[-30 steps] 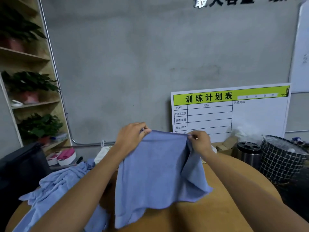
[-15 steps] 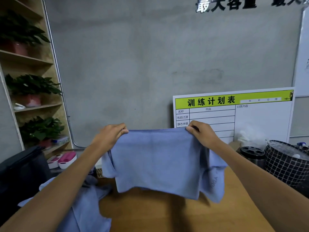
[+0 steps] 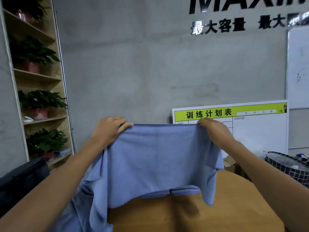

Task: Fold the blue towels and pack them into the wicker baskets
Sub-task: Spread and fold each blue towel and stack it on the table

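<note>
We face a grey concrete wall (image 3: 133,64) with dark lettering (image 3: 234,25) high on the right. Against its left side stands a wooden shelf unit (image 3: 38,77) with potted plants (image 3: 40,99) on several levels. Below us lies the round wooden worktop (image 3: 192,215). Leaning on the wall behind it we note a whiteboard chart (image 3: 257,129) with a yellow-green header, and a plain whiteboard (image 3: 298,67) above it on the right.

We hold one blue towel (image 3: 155,161) up over the worktop, stretched flat between both hands, its top edge level and its lower edge hanging free, just clear of the wood. More blue towels (image 3: 80,213) lie heaped at the worktop's left edge, partly behind our left forearm. A dark checked basket (image 3: 287,166) sits off the right side; no wicker shows on it that we can tell.

Our left hand (image 3: 108,131) pinches the towel's upper left corner, fingers curled over the edge. Our right hand (image 3: 215,131) pinches the upper right corner the same way.
</note>
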`<state>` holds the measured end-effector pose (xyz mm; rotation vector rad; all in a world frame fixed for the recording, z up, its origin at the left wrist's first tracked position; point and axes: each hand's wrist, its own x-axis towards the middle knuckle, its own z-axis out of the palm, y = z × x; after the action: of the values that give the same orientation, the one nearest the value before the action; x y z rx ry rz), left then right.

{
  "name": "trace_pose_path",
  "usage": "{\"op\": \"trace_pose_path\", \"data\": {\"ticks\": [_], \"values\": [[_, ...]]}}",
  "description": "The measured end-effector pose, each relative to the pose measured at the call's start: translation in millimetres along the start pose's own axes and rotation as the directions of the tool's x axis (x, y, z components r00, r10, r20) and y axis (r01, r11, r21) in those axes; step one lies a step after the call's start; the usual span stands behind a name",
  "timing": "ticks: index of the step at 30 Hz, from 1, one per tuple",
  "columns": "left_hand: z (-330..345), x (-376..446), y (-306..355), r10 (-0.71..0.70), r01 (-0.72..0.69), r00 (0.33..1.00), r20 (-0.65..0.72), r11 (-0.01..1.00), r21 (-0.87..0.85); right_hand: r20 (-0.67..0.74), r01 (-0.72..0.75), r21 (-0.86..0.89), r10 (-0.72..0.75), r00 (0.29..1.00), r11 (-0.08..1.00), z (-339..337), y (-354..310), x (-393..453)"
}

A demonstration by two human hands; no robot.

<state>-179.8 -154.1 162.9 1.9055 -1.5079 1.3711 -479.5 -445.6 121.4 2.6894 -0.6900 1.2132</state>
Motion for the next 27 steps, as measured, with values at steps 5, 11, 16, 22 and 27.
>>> {"op": "trace_pose_path", "data": {"ticks": [5, 11, 16, 22, 27], "values": [[-29, 15, -4, 0.032, -0.032, 0.999, -0.027, 0.999, 0.009, -0.039, 0.072, -0.123, -0.077, 0.996, 0.990, -48, -1, 3], [-52, 27, -8, 0.057, -0.055, 0.995, 0.086, 0.998, -0.021, 0.004, 0.077, -0.104, -0.077, 0.997, 0.992, -79, -10, 8], [-70, 4, -8, 0.079, -0.072, 0.990, 0.112, 0.995, -0.066, 0.128, 0.060, 0.065, -0.068, 0.989, 0.996, -90, -10, -7], [-76, -26, -2, 0.106, -0.057, 0.979, 0.171, 0.961, -0.270, 0.214, 0.076, 0.158, -0.110, 0.971, 0.984, -107, -14, -19], [-25, -35, -2, 0.056, 0.071, 0.939, 0.339, 0.934, -0.351, 0.307, 0.063, 0.149, -0.107, 0.946, 0.987, -68, 2, -5]]}}
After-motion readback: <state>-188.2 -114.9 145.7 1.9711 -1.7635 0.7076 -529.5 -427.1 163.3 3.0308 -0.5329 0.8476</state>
